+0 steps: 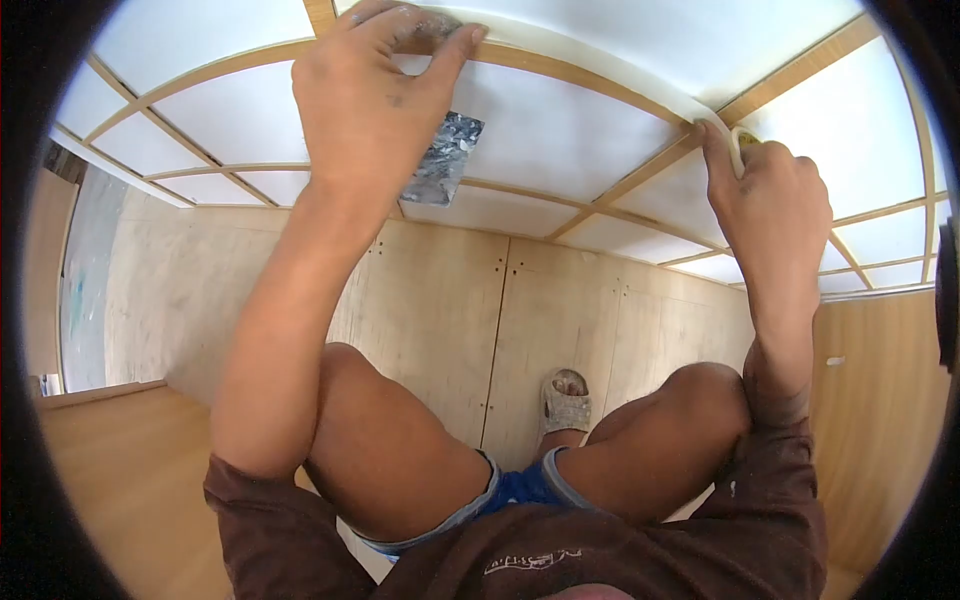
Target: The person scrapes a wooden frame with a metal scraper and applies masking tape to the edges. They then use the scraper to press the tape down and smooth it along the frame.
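A pale strip of masking tape (600,68) runs along a wooden strip of the lattice panel (560,150), between my two hands. My left hand (375,95) is closed at the upper left, thumb and fingertips at the tape's left part. From behind its palm sticks out the broad, paint-smeared blade of a putty knife (440,165); its handle is hidden. My right hand (770,195) is closed around the tape roll (743,145) at the right, thumb against the wooden strip. The hand covers most of the roll.
Below the panel lies a plywood floor (430,290) with seams and screw holes. Wooden boards stand at the left (120,450) and right (875,390). My knees are bent, and one sandalled foot (567,400) rests on the floor.
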`<action>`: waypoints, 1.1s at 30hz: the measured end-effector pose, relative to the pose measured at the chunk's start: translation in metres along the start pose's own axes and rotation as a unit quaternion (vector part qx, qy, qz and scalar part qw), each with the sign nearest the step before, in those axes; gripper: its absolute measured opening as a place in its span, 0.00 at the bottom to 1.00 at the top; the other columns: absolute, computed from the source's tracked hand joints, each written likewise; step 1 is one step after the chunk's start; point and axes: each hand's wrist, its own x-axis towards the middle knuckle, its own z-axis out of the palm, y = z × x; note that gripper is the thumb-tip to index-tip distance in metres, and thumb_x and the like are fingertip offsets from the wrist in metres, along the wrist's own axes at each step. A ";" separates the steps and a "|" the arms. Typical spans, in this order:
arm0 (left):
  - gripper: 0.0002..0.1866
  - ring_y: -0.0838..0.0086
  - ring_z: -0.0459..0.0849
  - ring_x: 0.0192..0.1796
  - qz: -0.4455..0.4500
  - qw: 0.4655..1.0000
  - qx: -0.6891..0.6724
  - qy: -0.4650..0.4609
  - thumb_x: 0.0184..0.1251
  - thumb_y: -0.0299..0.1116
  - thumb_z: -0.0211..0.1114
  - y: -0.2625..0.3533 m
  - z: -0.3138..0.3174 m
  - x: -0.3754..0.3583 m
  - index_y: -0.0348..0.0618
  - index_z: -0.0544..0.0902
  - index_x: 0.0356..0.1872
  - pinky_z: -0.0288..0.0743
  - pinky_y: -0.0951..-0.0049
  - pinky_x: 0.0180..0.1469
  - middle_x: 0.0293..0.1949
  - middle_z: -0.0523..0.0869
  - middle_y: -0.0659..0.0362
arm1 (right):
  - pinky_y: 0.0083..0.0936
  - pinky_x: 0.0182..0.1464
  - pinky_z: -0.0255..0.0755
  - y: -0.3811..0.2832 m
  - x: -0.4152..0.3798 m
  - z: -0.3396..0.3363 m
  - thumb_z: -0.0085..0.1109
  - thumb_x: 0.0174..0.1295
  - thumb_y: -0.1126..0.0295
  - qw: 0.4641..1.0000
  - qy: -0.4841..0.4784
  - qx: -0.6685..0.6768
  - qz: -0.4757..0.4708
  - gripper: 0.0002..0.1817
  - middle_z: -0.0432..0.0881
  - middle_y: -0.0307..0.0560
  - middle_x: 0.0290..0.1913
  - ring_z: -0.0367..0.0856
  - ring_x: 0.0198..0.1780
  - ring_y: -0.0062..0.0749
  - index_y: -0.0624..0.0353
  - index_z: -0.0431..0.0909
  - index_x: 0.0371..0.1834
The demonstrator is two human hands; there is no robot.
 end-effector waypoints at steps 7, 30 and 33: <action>0.16 0.85 0.72 0.22 -0.032 0.999 0.011 0.008 0.62 0.43 0.84 -0.007 -0.005 -0.001 0.39 0.95 0.40 0.65 0.79 0.26 0.34 0.92 0.64 | 0.47 0.27 0.77 -0.004 0.004 0.005 0.64 0.74 0.51 0.999 0.021 -0.034 -0.031 0.29 0.81 0.64 0.20 0.83 0.24 0.62 0.65 0.82 0.20; 0.13 0.86 0.77 0.27 -0.043 0.997 -0.054 -0.024 0.67 0.37 0.81 -0.003 -0.003 -0.003 0.38 0.95 0.43 0.67 0.80 0.29 0.33 0.93 0.62 | 0.52 0.34 0.78 -0.009 0.012 0.009 0.60 0.76 0.47 0.999 -0.005 -0.040 -0.013 0.33 0.82 0.64 0.22 0.83 0.28 0.64 0.65 0.81 0.19; 0.12 0.84 0.85 0.33 -0.010 0.997 -0.063 -0.038 0.68 0.36 0.80 0.000 0.000 -0.002 0.37 0.95 0.43 0.74 0.80 0.34 0.38 0.95 0.60 | 0.49 0.35 0.83 -0.014 0.011 0.001 0.61 0.73 0.55 0.999 -0.029 -0.042 -0.012 0.25 0.86 0.65 0.27 0.88 0.32 0.64 0.66 0.85 0.26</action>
